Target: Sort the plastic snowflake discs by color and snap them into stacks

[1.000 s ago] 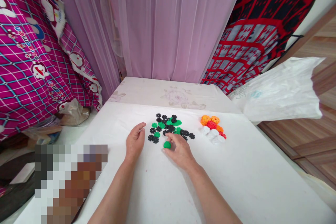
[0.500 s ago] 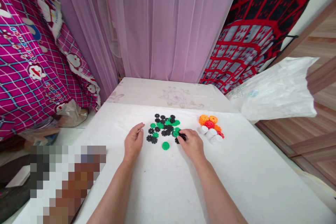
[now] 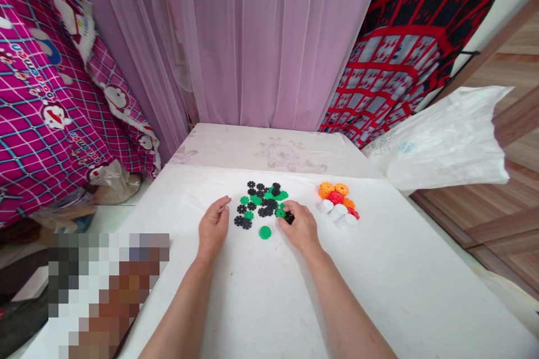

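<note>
On the white cloth lies a loose pile of small notched plastic discs, black discs (image 3: pixel 269 206) mixed with green discs (image 3: pixel 256 199). My right hand (image 3: pixel 302 228) is at the pile's right edge, thumb and fingers bent around a black disc (image 3: pixel 289 217). Its fingertips come close to a green disc (image 3: pixel 280 211); whether they touch is unclear. One green disc (image 3: pixel 265 233) lies alone in front of the pile. Left of the pile rests my left hand (image 3: pixel 213 225), fingers stretched forward and thumb slightly apart, with no disc visible in it.
Right of the pile sit orange discs (image 3: pixel 326 189), red discs (image 3: pixel 336 197) and white discs (image 3: pixel 339 211). A white plastic bag (image 3: pixel 446 143) stands at the table's right edge. Behind the table (image 3: pixel 236 143) hangs a purple curtain (image 3: pixel 261 39).
My right hand has shifted slightly left, its fingers nearer the green disc at the pile's edge. My left hand keeps its place and shape.
</note>
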The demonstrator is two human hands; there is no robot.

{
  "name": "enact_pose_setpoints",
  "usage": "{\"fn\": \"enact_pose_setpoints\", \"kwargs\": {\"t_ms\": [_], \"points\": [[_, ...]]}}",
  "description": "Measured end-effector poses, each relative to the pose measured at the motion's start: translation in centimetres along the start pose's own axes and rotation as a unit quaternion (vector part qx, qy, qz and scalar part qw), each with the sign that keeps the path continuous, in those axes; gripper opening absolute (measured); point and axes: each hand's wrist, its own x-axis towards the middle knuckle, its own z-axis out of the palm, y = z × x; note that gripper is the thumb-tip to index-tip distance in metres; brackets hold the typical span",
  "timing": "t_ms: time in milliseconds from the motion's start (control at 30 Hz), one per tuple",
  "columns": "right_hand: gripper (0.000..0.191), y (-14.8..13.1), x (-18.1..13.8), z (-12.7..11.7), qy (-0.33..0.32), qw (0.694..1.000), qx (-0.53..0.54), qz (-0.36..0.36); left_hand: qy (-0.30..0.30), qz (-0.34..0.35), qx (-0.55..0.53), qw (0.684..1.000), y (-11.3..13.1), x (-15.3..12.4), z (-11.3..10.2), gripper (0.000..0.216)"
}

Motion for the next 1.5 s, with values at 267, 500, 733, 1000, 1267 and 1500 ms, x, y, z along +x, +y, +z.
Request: {"fn": "enact_pose_setpoints", "kwargs": {"t_ms": [267,500,733,1000,1267,1500], "points": [[0.042,-3.1,-1.7,-1.2,-0.102,0.984,0.144,-0.021,0.004,-0.012,-0.006,1.000,0.4,-0.1,0.0,0.027],[0.042,-3.8,-1.9,-1.1,-0.123,0.986,0.104,-0.053,0.003,-0.016,-0.004,1.000,0.4,-0.1,0.1,0.028],[0.045,-3.4,-1.8,-1.4,-0.135,0.985,0.095,-0.054,-0.002,-0.016,-0.001,1.000,0.2,0.0,0.1,0.029],[0.019,-1.1,1.4,-2.0,-0.028,0.997,-0.077,0.017,0.003,-0.023,-0.006,1.000,0.1,0.0,0.1,0.028],[0.029,-2.6,2.9,-1.8,-0.155,0.965,-0.194,0.083,0.001,-0.012,-0.005,1.000,-0.1,0.0,0.1,0.029],[0.045,-1.7,2.2,-2.7,-0.192,0.965,-0.153,0.095,-0.004,-0.013,-0.002,1.000,-0.1,-0.1,0.0,0.029]]}}
